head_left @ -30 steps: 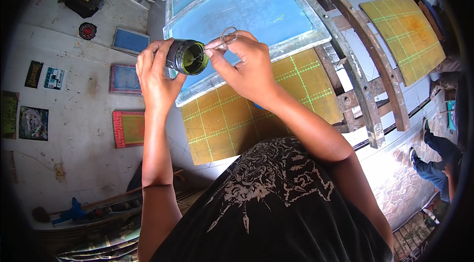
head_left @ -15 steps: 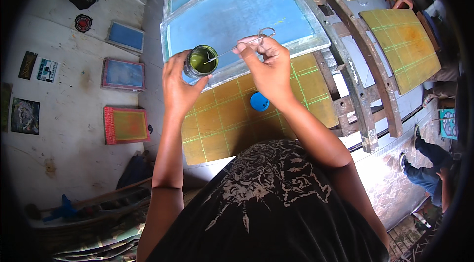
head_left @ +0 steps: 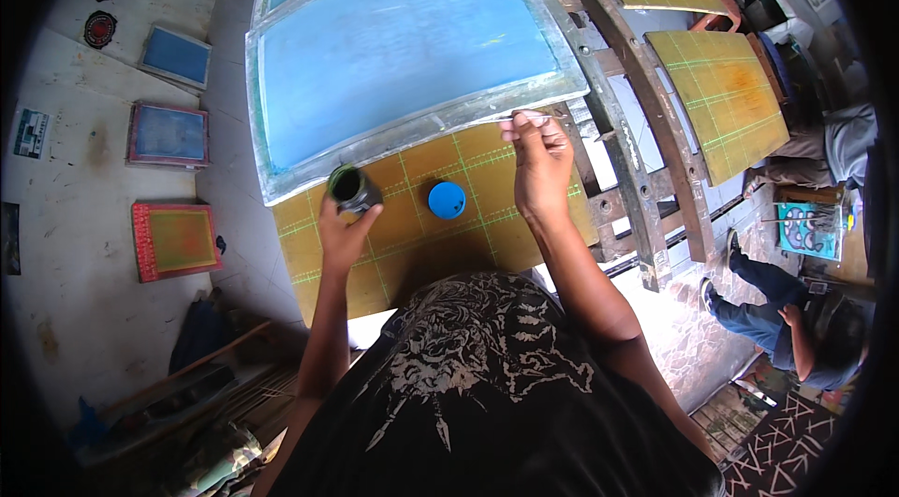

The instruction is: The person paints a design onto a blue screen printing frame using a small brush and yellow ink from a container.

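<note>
My left hand [head_left: 343, 237] is wrapped round a small dark jar [head_left: 356, 190] with a green-smeared rim. Its mouth tilts up toward me, and the inside looks dark. Between the thumb and fingers of my right hand [head_left: 545, 165] is a thin metal rod [head_left: 493, 119], held roughly level and apart from the jar. A round blue lid [head_left: 447, 200] lies between my hands on a yellow-brown board [head_left: 478, 155] marked with green grid lines. Just beyond them rests a large blue printing screen [head_left: 403, 48] in a grey frame.
Dark rails [head_left: 618, 146] run along the right of the screen, with another gridded board [head_left: 721, 99] beyond. Smaller framed screens [head_left: 169, 134] lean by the left wall. A seated person [head_left: 773, 314] is at the far right, with another person's sleeve [head_left: 850, 146] above.
My right hand has drawn the rod out of the jar and moved it right. The jar has come lower and nearer to me. The whole view has shifted.
</note>
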`<state>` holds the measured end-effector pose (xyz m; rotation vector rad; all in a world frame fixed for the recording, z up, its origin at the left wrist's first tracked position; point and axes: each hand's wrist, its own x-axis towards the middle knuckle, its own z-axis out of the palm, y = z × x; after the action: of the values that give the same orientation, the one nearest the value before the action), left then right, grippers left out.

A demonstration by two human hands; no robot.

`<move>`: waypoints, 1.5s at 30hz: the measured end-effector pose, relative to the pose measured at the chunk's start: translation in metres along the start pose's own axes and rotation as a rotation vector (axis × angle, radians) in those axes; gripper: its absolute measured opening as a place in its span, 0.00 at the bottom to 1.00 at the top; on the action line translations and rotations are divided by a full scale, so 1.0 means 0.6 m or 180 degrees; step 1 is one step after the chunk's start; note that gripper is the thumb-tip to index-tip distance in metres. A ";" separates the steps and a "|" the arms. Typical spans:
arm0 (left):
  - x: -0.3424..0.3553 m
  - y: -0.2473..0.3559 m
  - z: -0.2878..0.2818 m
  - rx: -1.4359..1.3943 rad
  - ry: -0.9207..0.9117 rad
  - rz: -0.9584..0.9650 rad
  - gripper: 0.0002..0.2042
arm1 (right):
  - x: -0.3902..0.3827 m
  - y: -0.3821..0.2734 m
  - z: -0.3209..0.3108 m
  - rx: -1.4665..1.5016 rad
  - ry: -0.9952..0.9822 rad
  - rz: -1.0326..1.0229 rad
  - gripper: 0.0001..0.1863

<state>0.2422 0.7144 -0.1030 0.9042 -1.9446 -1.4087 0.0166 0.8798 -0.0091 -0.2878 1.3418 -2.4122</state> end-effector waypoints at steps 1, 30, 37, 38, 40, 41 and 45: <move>-0.005 -0.020 -0.017 0.0021 0.0071 -0.0051 0.27 | 0.011 0.000 -0.006 0.0064 0.0039 -0.0033 0.04; 0.346 -0.270 -0.352 -0.0105 0.0659 -0.1848 0.33 | 0.345 0.099 -0.101 -0.0223 0.0318 -0.0353 0.05; 0.397 -0.237 -0.266 -0.0142 0.0843 -0.1280 0.29 | 0.331 0.098 -0.127 0.0092 0.0463 -0.0287 0.05; 0.398 -0.237 -0.268 0.0079 0.0838 -0.1034 0.31 | 0.329 0.098 -0.129 0.0102 0.0505 -0.0252 0.05; 0.400 -0.235 -0.277 0.0152 0.0877 -0.1136 0.31 | 0.326 0.098 -0.133 0.0031 0.0445 -0.0299 0.05; 0.399 -0.231 -0.282 0.0187 0.0904 -0.1188 0.32 | 0.324 0.098 -0.134 -0.0003 0.0408 -0.0319 0.06; 0.402 -0.241 -0.336 0.0617 0.1192 -0.1112 0.32 | 0.318 0.109 -0.123 -0.0166 0.0190 -0.0454 0.05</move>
<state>0.2777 0.3772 -0.1705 1.5387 -1.7100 -1.1339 -0.1693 0.8275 -0.1033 -0.3383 1.4576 -2.5231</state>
